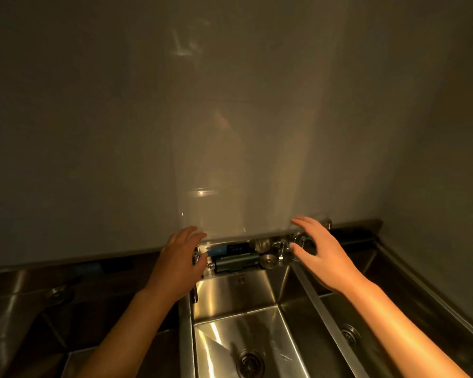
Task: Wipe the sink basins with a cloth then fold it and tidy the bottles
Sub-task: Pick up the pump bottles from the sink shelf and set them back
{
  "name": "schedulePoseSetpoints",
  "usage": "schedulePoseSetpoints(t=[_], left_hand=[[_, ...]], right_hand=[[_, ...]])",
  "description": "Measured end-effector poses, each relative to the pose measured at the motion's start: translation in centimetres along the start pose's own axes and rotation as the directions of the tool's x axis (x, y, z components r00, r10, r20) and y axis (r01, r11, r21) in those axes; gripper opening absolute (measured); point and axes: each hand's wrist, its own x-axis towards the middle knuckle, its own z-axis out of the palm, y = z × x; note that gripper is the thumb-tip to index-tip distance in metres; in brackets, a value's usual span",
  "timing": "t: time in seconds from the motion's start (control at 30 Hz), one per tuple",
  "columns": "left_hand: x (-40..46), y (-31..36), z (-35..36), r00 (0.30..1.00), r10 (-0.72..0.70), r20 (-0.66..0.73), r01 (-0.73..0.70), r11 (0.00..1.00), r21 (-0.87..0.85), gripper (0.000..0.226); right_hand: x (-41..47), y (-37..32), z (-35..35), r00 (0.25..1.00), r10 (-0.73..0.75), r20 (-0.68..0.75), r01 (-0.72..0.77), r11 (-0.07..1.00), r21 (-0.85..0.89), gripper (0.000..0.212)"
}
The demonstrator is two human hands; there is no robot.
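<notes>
Middle basin (238, 320): nearest you, bare steel, drain at the bottom; no cloth shows anywhere in view
Your left hand (179, 261): fingers loosely spread and holding nothing, touching or just short of the back ledge, you cannot tell which
Your right hand (318, 251): fingers apart and empty, by the tap fittings (283, 248)
Dark green bottle (235, 261): lying on its side on the ledge, long axis left to right, between your hands; its near end sits just beside your left fingertips, so that hand looks closer
</notes>
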Motion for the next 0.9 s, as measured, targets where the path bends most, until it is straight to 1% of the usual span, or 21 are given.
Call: schedulePoseSetpoints(t=[0.13, 0.27, 0.3, 0.37, 0.4, 0.47, 0.6, 0.7, 0.8, 0.9], left_hand=[[2.1, -3.2, 2.9, 0.997, -0.068, 0.041, 0.07, 0.997, -0.033, 0.051], [4.1, -6.0, 5.2, 0.995, -0.077, 0.058, 0.079, 0.996, -0.035, 0.052], [4.5, -6.7, 5.6, 0.993, -0.105, 0.06, 0.108, 0.993, -0.042, 0.053], [4.6, -8.2, 6.2, 0.983, -0.169, 0.077, 0.176, 0.98, -0.094, 0.057], [4.5, -8.9, 6.5, 0.981, -0.177, 0.085, 0.185, 0.977, -0.108, 0.058], [4.4, -10.2, 6.9, 0.979, -0.182, 0.095, 0.19, 0.978, -0.083, 0.059], [3.6, -12.5, 8.0, 0.962, -0.241, 0.127, 0.253, 0.964, -0.084, 0.063], [3.2, -13.5, 9.3, 0.957, -0.236, 0.167, 0.246, 0.968, -0.043, 0.064], [3.2, -14.2, 10.5, 0.959, -0.234, 0.157, 0.243, 0.969, -0.036, 0.062], [3.5, -14.4, 11.4, 0.959, -0.236, 0.158, 0.245, 0.968, -0.042, 0.059]], right_hand=[[3.7, 0.6, 2.0, 0.998, 0.003, 0.07, 0.0, 0.999, -0.045, 0.062], [7.2, 1.0, 3.9, 0.993, -0.006, 0.114, 0.015, 0.997, -0.073, 0.063], [8.0, 1.1, 4.6, 0.992, -0.002, 0.124, 0.012, 0.997, -0.079, 0.063], [9.3, 1.2, 6.4, 0.987, 0.004, 0.162, 0.008, 0.997, -0.078, 0.061], [9.8, 1.3, 7.3, 0.982, 0.002, 0.188, 0.012, 0.997, -0.074, 0.061], [10.6, 1.7, 9.1, 0.972, 0.01, 0.236, 0.007, 0.997, -0.072, 0.06], [12.5, 1.9, 12.3, 0.948, 0.037, 0.316, -0.007, 0.995, -0.097, 0.058], [13.1, 2.6, 14.6, 0.919, 0.072, 0.387, -0.032, 0.994, -0.108, 0.058], [13.6, 3.7, 16.5, 0.892, 0.11, 0.44, -0.053, 0.989, -0.139, 0.06], [14.0, 4.6, 18.2, 0.875, 0.13, 0.467, -0.076, 0.988, -0.132, 0.06]])
